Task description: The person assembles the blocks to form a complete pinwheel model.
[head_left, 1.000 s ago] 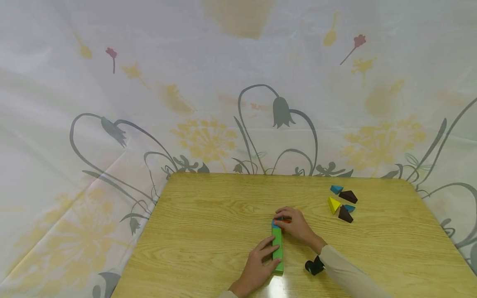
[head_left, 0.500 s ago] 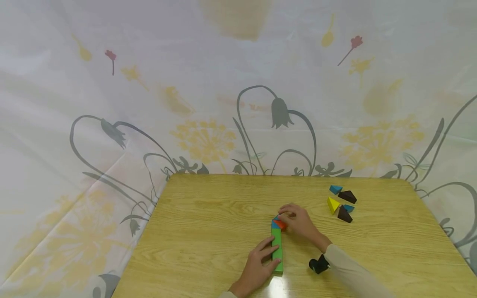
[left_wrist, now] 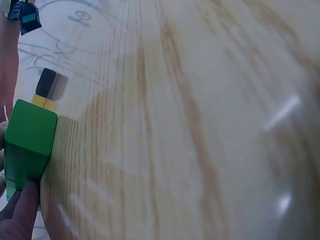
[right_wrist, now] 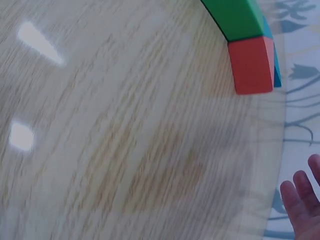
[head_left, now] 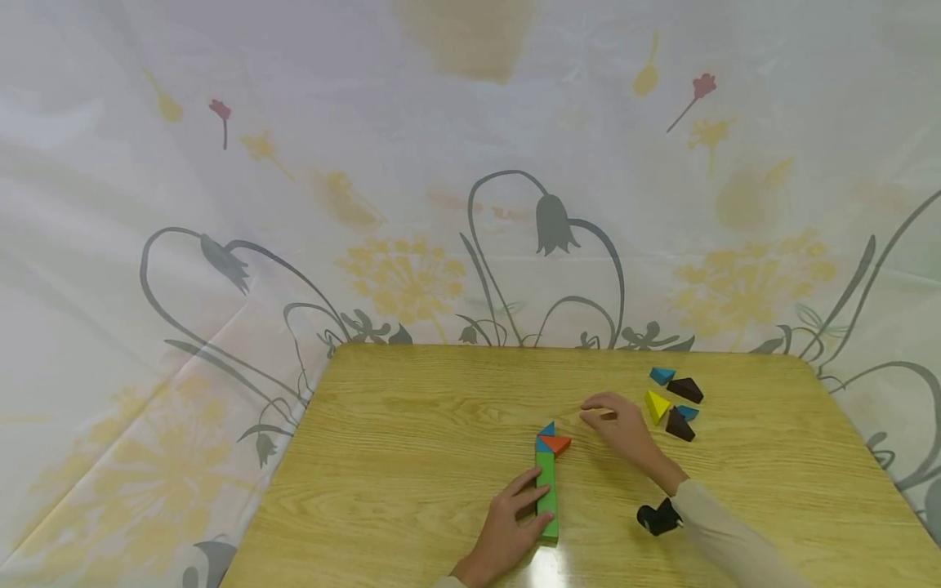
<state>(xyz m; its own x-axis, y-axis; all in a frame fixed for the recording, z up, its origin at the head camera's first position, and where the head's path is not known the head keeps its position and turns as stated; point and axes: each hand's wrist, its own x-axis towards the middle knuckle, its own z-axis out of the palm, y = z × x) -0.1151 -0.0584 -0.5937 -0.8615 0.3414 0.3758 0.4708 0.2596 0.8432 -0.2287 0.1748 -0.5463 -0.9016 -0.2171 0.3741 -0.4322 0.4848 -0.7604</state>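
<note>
My left hand (head_left: 507,523) holds a long green block (head_left: 546,490) on the table, fingertips and thumb laid across it. Its green end (left_wrist: 32,125) shows large in the left wrist view, with fingers at its side. At the block's far end sit two small blue triangular blocks (head_left: 547,429) and a red triangular block (head_left: 556,443) that points right. In the right wrist view the red block (right_wrist: 252,65) stands right against the green one. My right hand (head_left: 625,429) is over the table to the right of these blocks, fingers loosely bent and holding nothing.
Back right on the wooden table (head_left: 412,392) lie a yellow triangular block (head_left: 657,407), dark brown blocks (head_left: 686,389) and small blue ones (head_left: 662,375). A black device (head_left: 659,517) is at my right wrist. A flower-printed sheet (head_left: 404,204) hangs behind the table.
My right hand has let go of the small blocks at the green block's far end and moved right, uncovering the red and blue ones. The left hand stays in place.
</note>
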